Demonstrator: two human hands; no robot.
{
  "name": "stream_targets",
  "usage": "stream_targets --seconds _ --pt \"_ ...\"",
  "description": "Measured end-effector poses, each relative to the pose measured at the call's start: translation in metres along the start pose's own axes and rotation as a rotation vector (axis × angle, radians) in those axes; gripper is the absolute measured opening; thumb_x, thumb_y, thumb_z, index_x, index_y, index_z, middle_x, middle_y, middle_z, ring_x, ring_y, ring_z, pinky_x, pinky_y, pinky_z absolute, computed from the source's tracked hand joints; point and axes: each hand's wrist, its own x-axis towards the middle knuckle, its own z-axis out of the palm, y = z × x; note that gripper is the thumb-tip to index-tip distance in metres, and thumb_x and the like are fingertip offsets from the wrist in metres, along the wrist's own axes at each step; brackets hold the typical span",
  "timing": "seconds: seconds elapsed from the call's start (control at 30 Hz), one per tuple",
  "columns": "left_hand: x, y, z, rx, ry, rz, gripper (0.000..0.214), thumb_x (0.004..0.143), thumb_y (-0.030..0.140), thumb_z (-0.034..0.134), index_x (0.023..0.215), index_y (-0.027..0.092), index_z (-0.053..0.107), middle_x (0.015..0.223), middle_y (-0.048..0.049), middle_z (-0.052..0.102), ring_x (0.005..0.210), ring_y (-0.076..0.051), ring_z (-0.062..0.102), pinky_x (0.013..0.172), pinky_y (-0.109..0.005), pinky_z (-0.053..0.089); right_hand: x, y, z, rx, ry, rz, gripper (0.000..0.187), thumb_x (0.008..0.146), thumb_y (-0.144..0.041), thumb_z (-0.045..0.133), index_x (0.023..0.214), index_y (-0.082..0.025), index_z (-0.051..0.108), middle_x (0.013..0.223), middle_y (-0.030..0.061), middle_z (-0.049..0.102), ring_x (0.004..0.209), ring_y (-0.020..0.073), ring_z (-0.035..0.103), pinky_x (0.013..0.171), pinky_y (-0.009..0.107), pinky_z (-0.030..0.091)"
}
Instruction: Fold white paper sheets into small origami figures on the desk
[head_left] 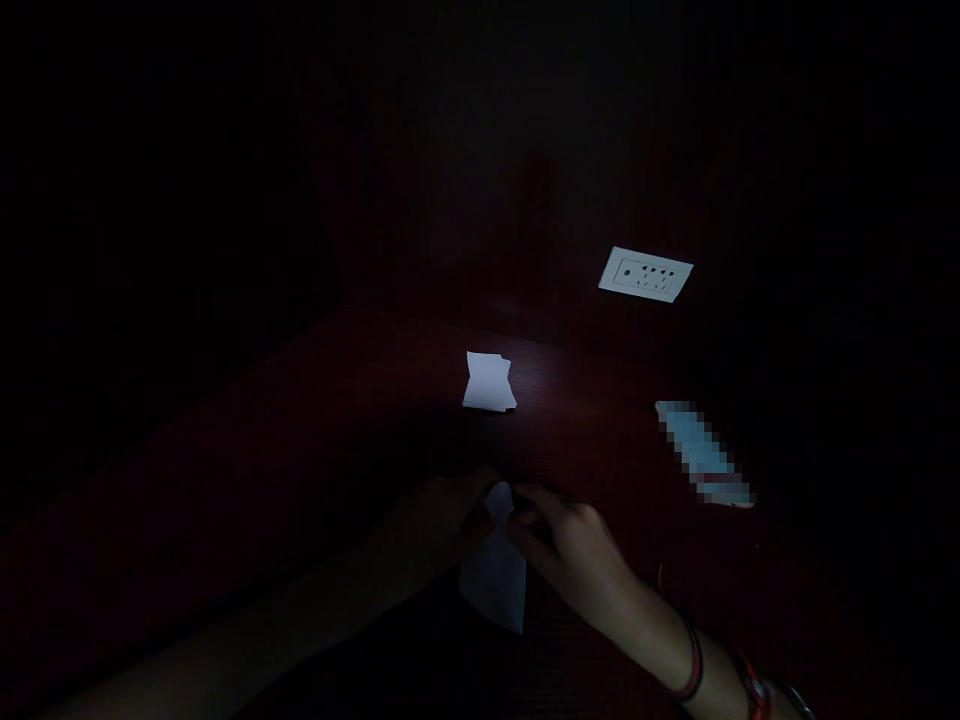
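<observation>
Both of my hands hold a sheet of white paper (495, 580) low in the middle of the head view. My left hand (450, 510) grips its upper left edge, mostly in shadow. On the other side, the fingers of my right hand (574, 540) pinch the upper right edge. Between the fingertips the top of the paper is curved or bent; its lower end hangs toward me. Just beyond my hands, a small stack of white paper pieces (489, 382) with notched sides lies on the dark red table.
A phone (705, 455), its screen pixelated, lies on the table (600, 420) to the right. A white power socket panel (646, 275) is set in the dark upright surface behind. Bands circle my right wrist. Most of the surroundings are too dark to make out.
</observation>
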Motion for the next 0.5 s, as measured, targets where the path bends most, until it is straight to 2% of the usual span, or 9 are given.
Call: stream_targets --seconds 0.1,0.23,0.5 --pt "0.0 -0.003 0.006 0.004 0.031 -0.009 0.024 0.076 0.02 0.043 0.1 0.022 0.044 0.083 0.0002 0.058 0.071 -0.015 0.056 0.062 -0.023 0.041 0.002 -0.002 0.0 -0.024 0.016 0.024 0.027 0.078 -0.03 0.045 0.104 -0.022 0.05 0.079 0.0022 0.064 0.07 0.0147 0.059 0.059 0.021 0.043" --pt "0.0 -0.006 0.011 0.03 0.077 -0.009 0.026 0.075 0.017 0.043 0.1 0.023 0.043 0.084 0.0003 0.057 0.073 -0.015 0.055 0.064 -0.024 0.04 0.004 -0.004 0.001 -0.084 0.047 0.043 0.027 0.079 -0.023 0.041 0.104 -0.023 0.051 0.076 0.0028 0.064 0.064 0.0136 0.059 0.054 0.02 0.041" --pt "-0.001 0.004 -0.001 -0.04 0.008 -0.045 0.024 0.076 0.017 0.039 0.099 0.023 0.042 0.082 0.0013 0.056 0.073 -0.014 0.055 0.062 -0.022 0.039 0.0 -0.003 0.002 -0.054 0.059 0.015 0.026 0.077 -0.016 0.041 0.098 -0.023 0.056 0.079 0.0025 0.064 0.068 0.0136 0.059 0.06 0.02 0.042"
